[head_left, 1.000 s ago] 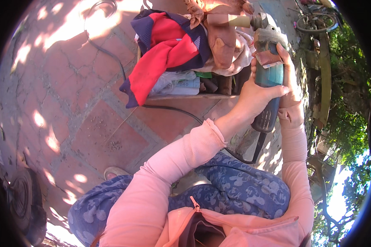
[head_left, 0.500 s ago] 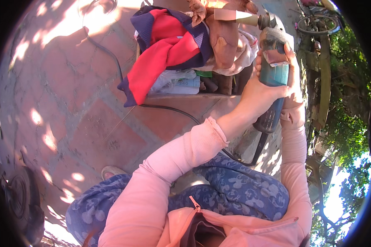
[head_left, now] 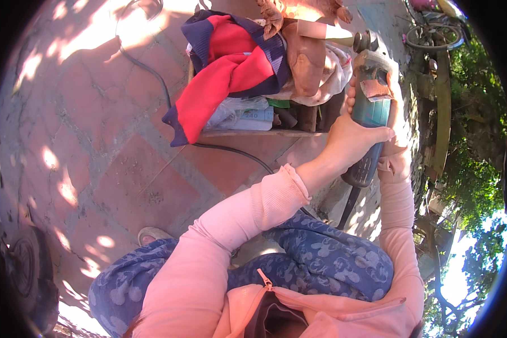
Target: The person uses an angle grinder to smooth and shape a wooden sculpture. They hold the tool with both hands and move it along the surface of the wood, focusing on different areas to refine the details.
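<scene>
A teal and black angle grinder (head_left: 372, 114) is held up at the right. My left hand (head_left: 346, 138) wraps around its body from the left, thumb across the top. My right hand (head_left: 398, 129) grips it from the right side, its fingers partly hidden. From the grinder's head a pale tube-shaped sanding sleeve (head_left: 324, 31) points left, lying over a reddish-brown wood carving (head_left: 308, 67); whether they touch I cannot tell. The carving rests on a bundle of cloth, next to a red and navy garment (head_left: 231, 59).
Under the cloth stands a wooden box (head_left: 259, 133) holding plastic wrap and blue-white packets. A black cord (head_left: 146, 67) runs across the red-tiled floor (head_left: 143, 174). At lower left is a dark wheel (head_left: 31, 276); a bicycle (head_left: 434, 36) and plants fill the far right.
The grinder and both my hands have shifted slightly left, with the grinder's head a little lower. Its cord now hangs straighter. The carving and garment look almost the same.
</scene>
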### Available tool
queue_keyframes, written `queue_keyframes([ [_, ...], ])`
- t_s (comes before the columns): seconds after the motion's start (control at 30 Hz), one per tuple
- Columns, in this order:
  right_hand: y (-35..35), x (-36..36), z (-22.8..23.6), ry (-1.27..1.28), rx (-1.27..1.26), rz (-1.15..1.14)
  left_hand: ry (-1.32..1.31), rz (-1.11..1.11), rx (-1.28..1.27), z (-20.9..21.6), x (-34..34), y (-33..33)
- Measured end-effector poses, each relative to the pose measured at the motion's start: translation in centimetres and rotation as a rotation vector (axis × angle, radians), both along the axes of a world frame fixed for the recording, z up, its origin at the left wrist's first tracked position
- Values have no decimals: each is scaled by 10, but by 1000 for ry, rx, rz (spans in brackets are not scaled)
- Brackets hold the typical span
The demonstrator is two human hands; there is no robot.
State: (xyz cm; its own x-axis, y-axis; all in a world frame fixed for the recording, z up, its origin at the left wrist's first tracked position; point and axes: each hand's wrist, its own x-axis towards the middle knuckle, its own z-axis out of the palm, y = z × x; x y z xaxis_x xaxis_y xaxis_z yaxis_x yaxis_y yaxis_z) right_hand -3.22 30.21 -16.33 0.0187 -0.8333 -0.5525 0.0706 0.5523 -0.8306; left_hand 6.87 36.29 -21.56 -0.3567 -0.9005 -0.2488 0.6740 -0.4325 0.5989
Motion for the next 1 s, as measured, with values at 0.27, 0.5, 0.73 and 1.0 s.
queue_keyframes([
  [0.27, -4, -18, -7, -103, -69, 49, 26, -33, -9, 8, 5, -4],
  [0.5, 28, 22, 38, 148, 142, 39, 224, 115, 40, 25, -2, 41],
  [0.73, -14, 42, 27, 232, -60, 33, 295, -9, -21, 5, 21, -11],
  [1.0, 9, 43, 27, 356, -9, 41, 327, -52, -47, -12, 17, 13],
])
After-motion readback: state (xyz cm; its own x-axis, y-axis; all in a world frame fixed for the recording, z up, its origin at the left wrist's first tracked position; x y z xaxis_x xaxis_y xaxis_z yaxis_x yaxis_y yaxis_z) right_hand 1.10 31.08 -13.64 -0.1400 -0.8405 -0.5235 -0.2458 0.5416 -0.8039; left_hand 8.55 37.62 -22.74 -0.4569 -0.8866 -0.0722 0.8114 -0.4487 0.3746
